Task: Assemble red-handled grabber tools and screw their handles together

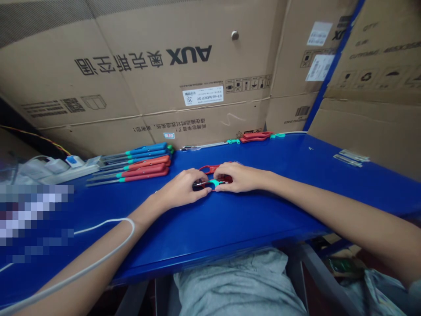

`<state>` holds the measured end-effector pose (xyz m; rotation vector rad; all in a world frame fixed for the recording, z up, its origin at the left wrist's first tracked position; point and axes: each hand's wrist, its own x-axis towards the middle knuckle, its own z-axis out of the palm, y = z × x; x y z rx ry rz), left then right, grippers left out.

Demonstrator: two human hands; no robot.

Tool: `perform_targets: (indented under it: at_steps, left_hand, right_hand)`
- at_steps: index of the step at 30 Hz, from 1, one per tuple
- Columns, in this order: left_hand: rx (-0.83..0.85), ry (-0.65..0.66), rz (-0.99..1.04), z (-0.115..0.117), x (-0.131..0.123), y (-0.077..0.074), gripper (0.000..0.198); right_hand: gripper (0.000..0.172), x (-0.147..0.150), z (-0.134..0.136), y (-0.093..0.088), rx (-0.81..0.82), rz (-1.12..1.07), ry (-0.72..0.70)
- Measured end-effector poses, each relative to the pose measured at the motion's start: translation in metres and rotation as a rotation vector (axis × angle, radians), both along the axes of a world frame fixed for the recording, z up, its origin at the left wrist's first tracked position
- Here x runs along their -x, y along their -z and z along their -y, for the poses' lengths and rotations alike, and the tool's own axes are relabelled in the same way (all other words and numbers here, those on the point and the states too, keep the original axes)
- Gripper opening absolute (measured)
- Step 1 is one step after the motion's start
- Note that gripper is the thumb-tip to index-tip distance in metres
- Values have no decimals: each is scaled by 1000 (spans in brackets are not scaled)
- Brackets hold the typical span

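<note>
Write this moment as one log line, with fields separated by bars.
left hand: on small red-and-teal tool | right hand: on same tool | surface: blue table | nearby: row of screwdrivers

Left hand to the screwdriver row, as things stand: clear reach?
Probably yes. The screwdrivers lie in the open on the blue table, up and left of the left hand, with bare tabletop between. But both hands are on a small red part, so it must let go first.

Table: blue table (250,219) fills the frame's middle.
Centre: small red-and-teal tool (213,180), both hands resting on it.
Left of centre: row of blue and red screwdrivers (138,164).
Far edge: red pieces (255,137).
Right: clear packets (351,157).
Left: white cable (98,254).
</note>
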<state>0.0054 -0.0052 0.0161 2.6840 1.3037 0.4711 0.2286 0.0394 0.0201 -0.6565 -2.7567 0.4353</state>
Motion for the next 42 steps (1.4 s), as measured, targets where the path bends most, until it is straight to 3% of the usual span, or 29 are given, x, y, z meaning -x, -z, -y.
perform_targets:
  at_steps: [19, 42]
  left_hand:
    - [-53, 62, -62, -1, 1, 1, 33]
    - [9, -22, -11, 1, 0, -1, 28]
  right_hand:
    - [25, 1, 2, 0, -46, 30, 19]
    - [23, 1, 2, -1, -14, 20, 39]
